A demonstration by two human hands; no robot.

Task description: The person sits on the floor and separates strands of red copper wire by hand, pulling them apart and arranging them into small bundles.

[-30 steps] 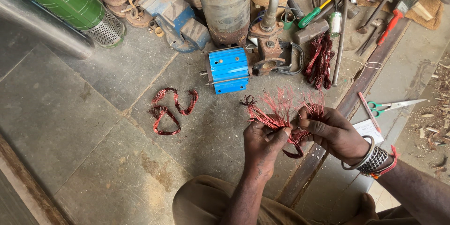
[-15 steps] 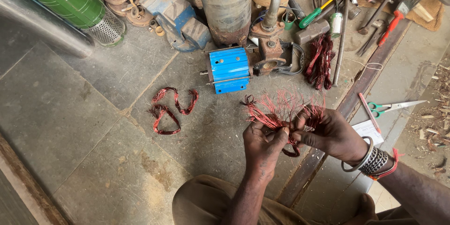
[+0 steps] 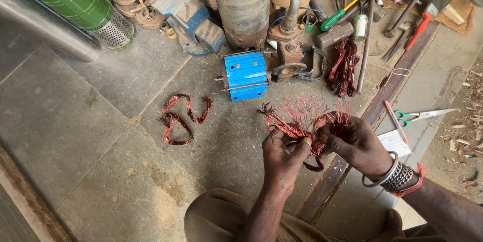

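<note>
My left hand (image 3: pixel 283 154) and my right hand (image 3: pixel 352 140) both grip a bundle of reddish copper winding wire (image 3: pixel 302 118), its cut ends fanning upward above my fingers. A loop of the same bundle hangs below between the hands. Bangles and a red thread circle my right wrist. Ahead on the stone floor sits a small blue motor housing (image 3: pixel 245 74). Left of it lie loose coils of the same copper wire (image 3: pixel 182 117). Another dark red wire bundle (image 3: pixel 343 65) lies to the right of the motor.
A rusty grey cylinder (image 3: pixel 245 5) and a green cylinder with a mesh end (image 3: pixel 75 0) stand at the back. Green-handled scissors (image 3: pixel 420 116), a green screwdriver (image 3: pixel 342 13), a red-handled brush (image 3: pixel 425 15) and several tools lie at right, beside a dark wooden plank (image 3: pixel 387 91).
My hands have stayed in place while working the wire bundle; the fingers shifted slightly and the fanned wire ends spread a little differently.
</note>
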